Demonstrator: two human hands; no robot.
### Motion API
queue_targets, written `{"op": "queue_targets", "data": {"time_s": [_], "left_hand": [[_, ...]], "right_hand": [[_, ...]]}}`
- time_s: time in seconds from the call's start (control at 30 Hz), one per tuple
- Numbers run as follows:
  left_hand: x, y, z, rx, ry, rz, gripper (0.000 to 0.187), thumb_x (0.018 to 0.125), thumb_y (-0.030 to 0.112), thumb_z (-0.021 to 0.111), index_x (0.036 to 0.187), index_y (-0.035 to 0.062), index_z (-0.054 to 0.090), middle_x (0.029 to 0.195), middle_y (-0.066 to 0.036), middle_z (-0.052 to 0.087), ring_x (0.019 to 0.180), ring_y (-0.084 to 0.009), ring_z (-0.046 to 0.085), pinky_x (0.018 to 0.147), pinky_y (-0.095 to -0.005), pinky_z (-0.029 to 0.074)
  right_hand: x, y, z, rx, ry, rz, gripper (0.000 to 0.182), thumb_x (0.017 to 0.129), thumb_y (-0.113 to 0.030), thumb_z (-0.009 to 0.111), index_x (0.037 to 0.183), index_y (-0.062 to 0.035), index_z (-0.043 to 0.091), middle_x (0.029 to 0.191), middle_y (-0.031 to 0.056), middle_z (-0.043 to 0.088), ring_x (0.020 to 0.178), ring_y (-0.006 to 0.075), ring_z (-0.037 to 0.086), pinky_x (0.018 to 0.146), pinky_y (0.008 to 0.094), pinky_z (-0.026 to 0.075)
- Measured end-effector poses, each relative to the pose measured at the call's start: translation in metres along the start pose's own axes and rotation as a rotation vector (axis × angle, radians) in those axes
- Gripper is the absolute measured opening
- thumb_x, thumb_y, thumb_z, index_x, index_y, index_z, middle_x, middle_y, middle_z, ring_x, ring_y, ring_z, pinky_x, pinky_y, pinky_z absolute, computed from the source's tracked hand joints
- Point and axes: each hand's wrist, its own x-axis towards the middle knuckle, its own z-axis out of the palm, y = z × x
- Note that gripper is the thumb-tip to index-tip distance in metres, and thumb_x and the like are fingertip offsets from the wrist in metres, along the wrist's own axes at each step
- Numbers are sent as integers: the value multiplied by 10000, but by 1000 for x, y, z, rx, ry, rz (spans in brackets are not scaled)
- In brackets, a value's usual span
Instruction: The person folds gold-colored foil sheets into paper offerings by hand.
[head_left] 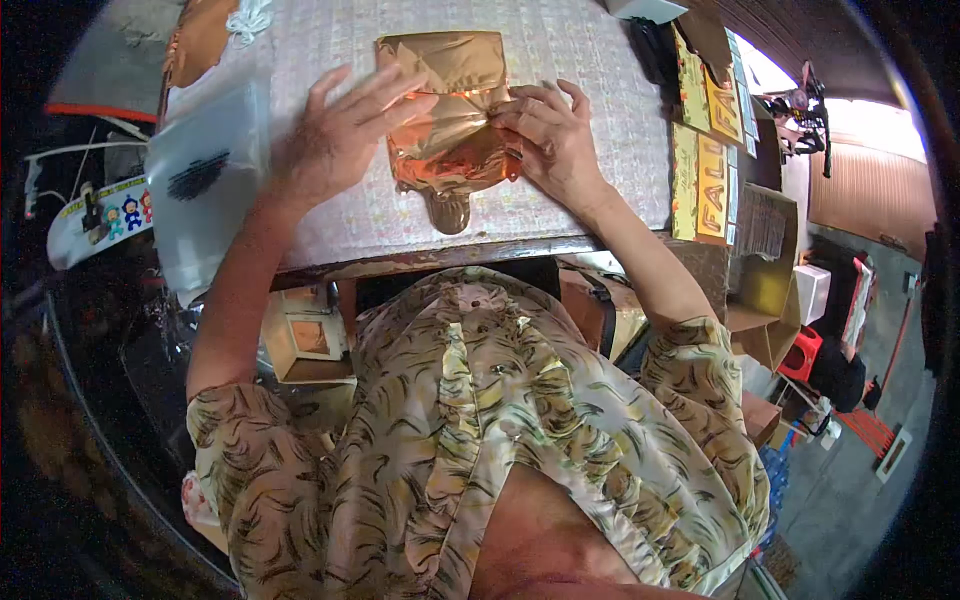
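Both hands (445, 130) press gold foil (450, 110), fingertips seemingly hidden.

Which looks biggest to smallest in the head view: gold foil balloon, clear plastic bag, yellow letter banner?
1. Clear plastic bag
2. Gold foil balloon, partly covered by both hands
3. Yellow letter banner
The bag and the balloon look close in size, so their order is unsure.
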Motion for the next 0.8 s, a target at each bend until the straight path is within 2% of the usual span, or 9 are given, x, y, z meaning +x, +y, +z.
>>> {"op": "queue_targets", "data": {"time_s": [0.03,0.1,0.2,0.33,0.4,0.63,0.73,0.8], "left_hand": [[0,-1,0,-5,0,14,562,873,2,609,1409,173,618,1536,6,558,1435,-176,495,1179,-471,317],[-2,-6,-3,-229,-157,16,595,851,-19,581,1417,163,608,1555,-23,545,1471,-196,466,1207,-489,297],[-6,-9,-3,-391,-195,-27,587,819,7,586,1387,155,603,1535,-35,565,1460,-212,483,1209,-496,295],[-7,-1,-5,-427,-190,-31,553,786,71,656,1331,138,592,1514,-51,582,1449,-225,499,1215,-494,283],[-7,4,-6,-455,-163,-66,559,752,111,736,1289,135,583,1499,-53,592,1440,-231,508,1215,-487,279],[-2,10,-5,-438,-154,-94,619,713,173,819,1286,132,589,1482,-34,606,1414,-224,533,1200,-476,294],[-1,16,-2,-415,-146,-181,569,724,167,831,1250,123,618,1452,-27,631,1402,-225,549,1189,-475,310],[-5,18,7,-352,-55,-161,430,760,99,808,1163,111,659,1414,-40,661,1388,-241,565,1180,-480,330]], "right_hand": [[-1,0,1,-6,5,12,260,814,-112,805,1068,-158,774,1135,-15,748,1239,211,628,1166,513,293],[-1,1,2,-26,8,15,257,816,-112,801,1068,-153,768,1133,-11,745,1252,220,622,1162,525,301],[-2,1,-2,-3,5,27,249,817,-117,800,1062,-150,765,1131,0,745,1255,227,621,1156,525,313],[-3,2,4,37,38,53,218,803,-102,796,1017,-139,778,1125,5,754,1234,228,632,1141,497,333],[-3,3,5,53,50,64,210,799,-98,794,1005,-135,782,1127,3,757,1225,230,635,1134,489,339],[-4,3,5,189,36,170,222,794,-89,781,1014,-117,782,1145,-16,761,1272,247,596,1157,494,276],[-3,1,7,203,33,195,232,796,-78,772,1022,-125,783,1160,-18,758,1291,246,580,1165,495,263],[-3,3,7,191,27,205,240,798,-75,769,1031,-130,785,1168,-19,756,1296,246,576,1166,493,263]]}}
